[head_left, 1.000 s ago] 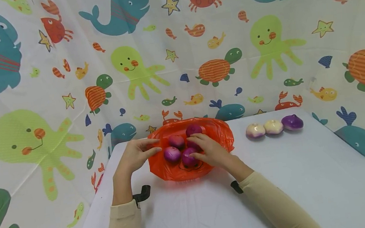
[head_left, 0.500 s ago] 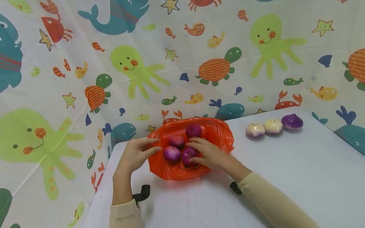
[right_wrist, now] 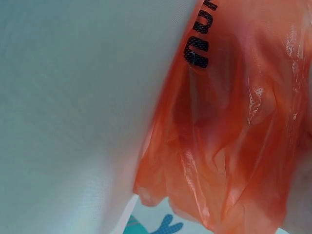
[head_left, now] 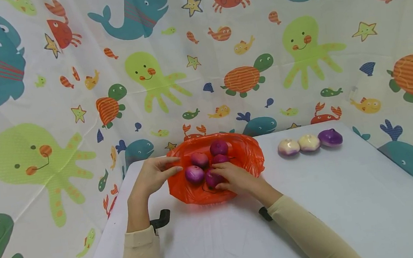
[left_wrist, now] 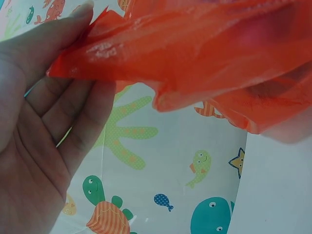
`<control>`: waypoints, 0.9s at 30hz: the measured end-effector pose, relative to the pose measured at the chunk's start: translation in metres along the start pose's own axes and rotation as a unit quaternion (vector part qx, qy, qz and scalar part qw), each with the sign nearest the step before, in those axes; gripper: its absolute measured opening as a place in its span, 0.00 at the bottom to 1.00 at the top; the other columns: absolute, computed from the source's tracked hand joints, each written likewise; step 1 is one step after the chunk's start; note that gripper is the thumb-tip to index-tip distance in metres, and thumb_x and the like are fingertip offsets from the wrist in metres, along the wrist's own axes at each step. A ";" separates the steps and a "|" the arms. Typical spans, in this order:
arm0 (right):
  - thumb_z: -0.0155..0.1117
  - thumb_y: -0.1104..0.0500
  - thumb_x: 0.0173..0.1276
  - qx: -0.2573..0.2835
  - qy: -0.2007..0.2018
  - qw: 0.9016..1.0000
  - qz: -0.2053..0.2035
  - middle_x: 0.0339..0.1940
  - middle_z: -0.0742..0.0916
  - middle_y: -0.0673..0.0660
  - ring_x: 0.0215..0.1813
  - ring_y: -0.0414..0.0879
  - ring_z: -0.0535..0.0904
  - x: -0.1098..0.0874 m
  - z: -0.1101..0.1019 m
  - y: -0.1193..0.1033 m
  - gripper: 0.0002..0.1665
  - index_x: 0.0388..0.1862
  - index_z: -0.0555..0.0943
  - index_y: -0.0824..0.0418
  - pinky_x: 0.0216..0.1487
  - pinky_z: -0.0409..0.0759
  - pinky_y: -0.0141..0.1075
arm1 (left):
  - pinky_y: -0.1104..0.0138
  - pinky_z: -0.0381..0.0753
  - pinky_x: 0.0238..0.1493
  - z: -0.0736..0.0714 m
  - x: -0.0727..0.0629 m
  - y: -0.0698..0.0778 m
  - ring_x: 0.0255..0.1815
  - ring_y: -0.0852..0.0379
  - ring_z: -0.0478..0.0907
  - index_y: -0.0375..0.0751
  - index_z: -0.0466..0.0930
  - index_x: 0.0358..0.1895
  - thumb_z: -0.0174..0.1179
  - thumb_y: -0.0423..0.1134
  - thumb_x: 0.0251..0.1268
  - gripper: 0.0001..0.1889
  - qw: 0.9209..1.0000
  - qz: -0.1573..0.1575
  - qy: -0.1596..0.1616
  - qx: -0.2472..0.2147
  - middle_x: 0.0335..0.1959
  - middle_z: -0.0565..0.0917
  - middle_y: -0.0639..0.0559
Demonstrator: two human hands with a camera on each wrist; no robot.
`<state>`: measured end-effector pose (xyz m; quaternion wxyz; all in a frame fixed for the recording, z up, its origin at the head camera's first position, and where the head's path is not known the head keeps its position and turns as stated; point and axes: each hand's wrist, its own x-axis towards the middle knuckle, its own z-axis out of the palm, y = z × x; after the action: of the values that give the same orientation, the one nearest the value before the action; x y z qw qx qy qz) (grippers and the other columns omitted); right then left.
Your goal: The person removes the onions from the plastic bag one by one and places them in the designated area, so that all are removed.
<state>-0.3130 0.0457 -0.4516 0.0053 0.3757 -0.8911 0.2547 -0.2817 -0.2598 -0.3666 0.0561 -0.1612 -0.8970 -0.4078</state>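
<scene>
An opened red plastic bag (head_left: 183, 195) sits on the white table with several round purple and reddish onions inside. My left hand (head_left: 153, 175) is at the bag's left side; in the left wrist view the bag's edge lies between its thumb and fingers (left_wrist: 92, 105). My right hand (head_left: 237, 178) reaches over the front right rim, fingers and thumb curved round the front purple onion (head_left: 211, 179). Beside that onion lie a paler purple onion (head_left: 194, 174) and a reddish one (head_left: 200, 160). Behind are two more, a dark purple onion (head_left: 218, 147) and another (head_left: 220, 158).
At the back right of the table (head_left: 310, 202), two cream-and-purple onions (head_left: 288, 147) (head_left: 309, 143) and a dark purple onion (head_left: 330, 138) stand in a row. A curtain (head_left: 203, 96) printed with sea animals hangs behind and to the left.
My right hand has drawn back from the rear purple onion, which now shows, and its fingers have come down round the front one. My left hand stays where it was.
</scene>
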 end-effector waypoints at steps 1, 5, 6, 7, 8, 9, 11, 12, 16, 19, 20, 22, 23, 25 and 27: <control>0.72 0.50 0.70 -0.004 0.001 1.000 -0.003 0.77 0.75 0.61 0.79 0.57 0.67 0.000 0.000 0.000 0.35 0.74 0.76 0.55 0.76 0.73 0.54 | 0.62 0.91 0.45 0.000 0.000 0.000 0.43 0.52 0.87 0.52 0.89 0.57 0.72 0.49 0.66 0.18 1.000 -0.001 0.000 -0.001 0.45 0.91 0.51; 0.75 0.52 0.68 -0.015 0.016 1.000 -0.019 0.72 0.78 0.60 0.74 0.56 0.72 0.001 0.001 0.000 0.31 0.68 0.79 0.57 0.75 0.75 0.52 | 0.62 0.91 0.45 0.000 0.000 0.000 0.43 0.52 0.87 0.52 0.89 0.58 0.72 0.49 0.66 0.18 1.000 -0.003 -0.002 -0.004 0.45 0.91 0.50; 0.75 0.53 0.68 -0.016 0.021 0.999 -0.023 0.70 0.79 0.59 0.72 0.55 0.73 0.001 0.002 0.000 0.31 0.68 0.79 0.57 0.73 0.76 0.51 | 0.62 0.91 0.45 0.000 0.000 0.000 0.43 0.52 0.87 0.52 0.89 0.57 0.72 0.49 0.66 0.18 1.000 -0.002 -0.001 -0.003 0.45 0.91 0.50; 0.76 0.54 0.67 -0.017 0.024 0.999 -0.026 0.68 0.79 0.58 0.71 0.54 0.74 0.000 0.002 0.000 0.31 0.68 0.79 0.57 0.72 0.78 0.50 | 0.62 0.91 0.45 0.000 0.000 0.000 0.43 0.52 0.87 0.51 0.89 0.57 0.72 0.49 0.66 0.18 1.000 -0.001 -0.001 -0.003 0.45 0.91 0.50; 0.76 0.56 0.67 -0.016 0.027 0.999 -0.028 0.66 0.79 0.57 0.69 0.54 0.75 0.000 0.002 0.000 0.32 0.69 0.79 0.57 0.71 0.79 0.49 | 0.62 0.91 0.45 0.000 0.000 0.000 0.42 0.53 0.87 0.51 0.89 0.57 0.72 0.49 0.66 0.18 1.000 0.000 0.000 -0.001 0.45 0.91 0.50; 0.76 0.57 0.67 -0.017 0.029 0.999 -0.029 0.64 0.79 0.56 0.67 0.53 0.75 -0.001 0.002 -0.001 0.32 0.69 0.79 0.56 0.69 0.80 0.48 | 0.62 0.91 0.45 0.000 0.000 0.000 0.42 0.53 0.87 0.51 0.89 0.57 0.72 0.49 0.66 0.18 1.000 0.002 0.000 0.000 0.45 0.91 0.50; 0.76 0.58 0.66 -0.020 0.029 0.999 -0.029 0.62 0.78 0.56 0.65 0.52 0.75 -0.001 0.003 -0.001 0.33 0.70 0.79 0.55 0.67 0.82 0.46 | 0.63 0.91 0.45 0.000 0.000 0.000 0.42 0.53 0.87 0.51 0.90 0.57 0.72 0.49 0.66 0.18 1.000 0.004 0.001 0.003 0.45 0.91 0.51; 0.76 0.58 0.66 -0.022 0.027 0.999 -0.027 0.62 0.78 0.56 0.65 0.52 0.75 -0.001 0.003 -0.001 0.34 0.71 0.79 0.54 0.67 0.82 0.46 | 0.63 0.91 0.45 -0.001 0.000 0.000 0.41 0.53 0.87 0.51 0.90 0.57 0.72 0.49 0.66 0.18 1.000 0.004 0.001 0.003 0.45 0.91 0.51; 0.78 0.58 0.65 -0.036 0.017 0.999 -0.019 0.66 0.77 0.56 0.68 0.53 0.73 -0.002 0.005 -0.001 0.36 0.72 0.78 0.53 0.68 0.81 0.48 | 0.64 0.91 0.44 0.000 0.000 0.000 0.41 0.53 0.87 0.51 0.90 0.57 0.72 0.49 0.66 0.18 1.000 0.004 0.001 0.004 0.45 0.91 0.51; 0.79 0.58 0.63 -0.045 0.008 0.999 -0.016 0.70 0.77 0.57 0.72 0.55 0.72 -0.001 0.005 -0.002 0.39 0.73 0.75 0.54 0.71 0.79 0.51 | 0.64 0.91 0.44 0.000 -0.001 0.000 0.41 0.53 0.87 0.51 0.90 0.57 0.72 0.49 0.66 0.18 1.000 0.003 0.002 0.004 0.45 0.90 0.51; 0.79 0.58 0.63 -0.049 0.006 0.999 -0.015 0.71 0.77 0.57 0.73 0.56 0.71 0.000 0.005 -0.003 0.40 0.73 0.75 0.54 0.72 0.78 0.52 | 0.64 0.91 0.44 0.000 -0.001 0.000 0.40 0.53 0.87 0.51 0.90 0.57 0.72 0.49 0.66 0.18 1.000 0.004 0.002 0.005 0.45 0.90 0.51; 0.80 0.59 0.62 -0.055 0.004 0.998 -0.016 0.72 0.78 0.56 0.74 0.55 0.71 0.000 0.004 -0.004 0.41 0.73 0.74 0.54 0.73 0.77 0.52 | 0.64 0.90 0.44 0.000 -0.001 0.001 0.40 0.53 0.87 0.51 0.90 0.57 0.73 0.49 0.66 0.18 1.000 0.005 0.003 0.005 0.45 0.91 0.51; 0.80 0.59 0.61 -0.060 0.004 0.998 -0.017 0.71 0.78 0.56 0.75 0.56 0.71 0.000 0.004 -0.004 0.41 0.72 0.74 0.55 0.73 0.77 0.52 | 0.64 0.90 0.44 0.000 -0.001 0.001 0.40 0.53 0.87 0.51 0.90 0.57 0.73 0.49 0.66 0.18 1.000 0.005 0.004 0.005 0.45 0.91 0.51; 0.81 0.58 0.60 -0.067 0.005 0.998 -0.019 0.71 0.79 0.56 0.75 0.55 0.70 0.001 0.004 -0.005 0.41 0.72 0.75 0.54 0.73 0.76 0.52 | 0.64 0.90 0.44 0.000 -0.001 0.001 0.41 0.53 0.87 0.51 0.90 0.57 0.72 0.50 0.66 0.18 1.000 0.007 0.004 0.006 0.45 0.91 0.51; 0.81 0.58 0.60 -0.071 0.007 0.997 -0.022 0.70 0.79 0.56 0.74 0.55 0.70 0.001 0.004 -0.005 0.41 0.72 0.75 0.55 0.73 0.76 0.52 | 0.63 0.91 0.44 0.000 -0.001 0.001 0.41 0.53 0.87 0.51 0.89 0.57 0.72 0.50 0.66 0.18 1.000 0.007 0.003 0.005 0.46 0.91 0.50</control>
<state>-0.3093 0.0404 -0.4531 0.0438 0.3916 -0.8985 0.1933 -0.2806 -0.2594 -0.3662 0.0626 -0.1662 -0.8976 -0.4034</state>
